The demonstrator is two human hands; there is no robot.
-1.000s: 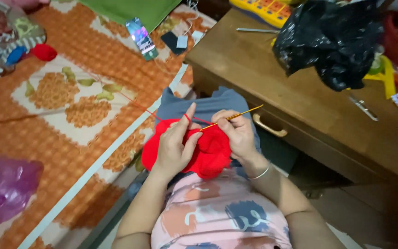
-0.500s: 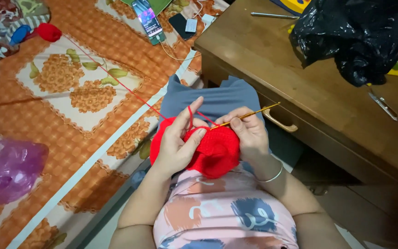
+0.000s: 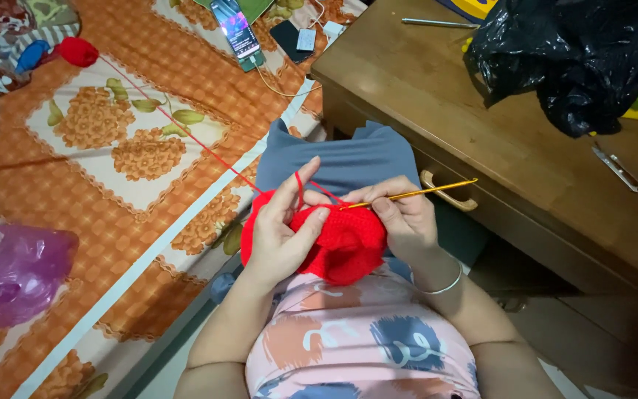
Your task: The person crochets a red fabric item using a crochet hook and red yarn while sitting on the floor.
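Since a moment ago my left hand (image 3: 282, 236) has raised its yarn-looped forefinger, still pinching the red crochet piece (image 3: 334, 244), while my right hand (image 3: 404, 218) stays closed on the yellow hook (image 3: 415, 193).

The person wears a soft pink short-sleeved cotton top (image 3: 363, 343) printed with loose brush-stroke blotches: a blue one at 3 o'clock of its middle, a salmon one at 9 o'clock, and thin white squiggles across both. Grey-blue cloth trousers (image 3: 341, 159) cover the lap at 12 o'clock of the top. A thin silver metal bangle (image 3: 441, 284) circles the right wrist. Both forearms are bare, without sleeves.
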